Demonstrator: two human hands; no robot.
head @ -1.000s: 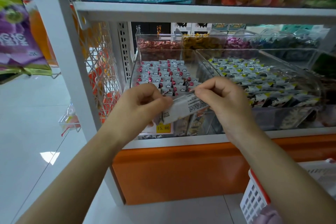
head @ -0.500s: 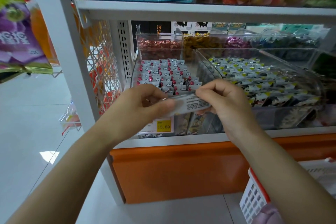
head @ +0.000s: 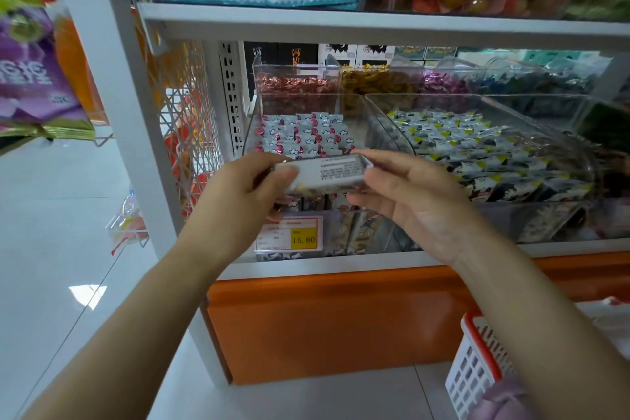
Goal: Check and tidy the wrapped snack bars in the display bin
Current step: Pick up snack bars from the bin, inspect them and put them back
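Note:
A wrapped snack bar (head: 332,171) with small printed text on its white back is held level in front of the clear display bin (head: 371,119). My left hand (head: 238,201) grips its left end, thumb on top. My right hand (head: 412,201) pinches its right end, palm turned up toward me. Behind the bar, the bin holds several rows of white and pink wrapped bars (head: 303,135).
A second clear bin (head: 559,143) of black, white and yellow packets stands to the right. A yellow price tag (head: 303,239) sits below the bar. The white shelf post (head: 112,106) is at left. A red and white basket (head: 477,361) stands at the bottom right.
The bar has turned from tilted to level and risen slightly. My right hand has rolled so its palm faces up. Both hands keep hold of its ends.

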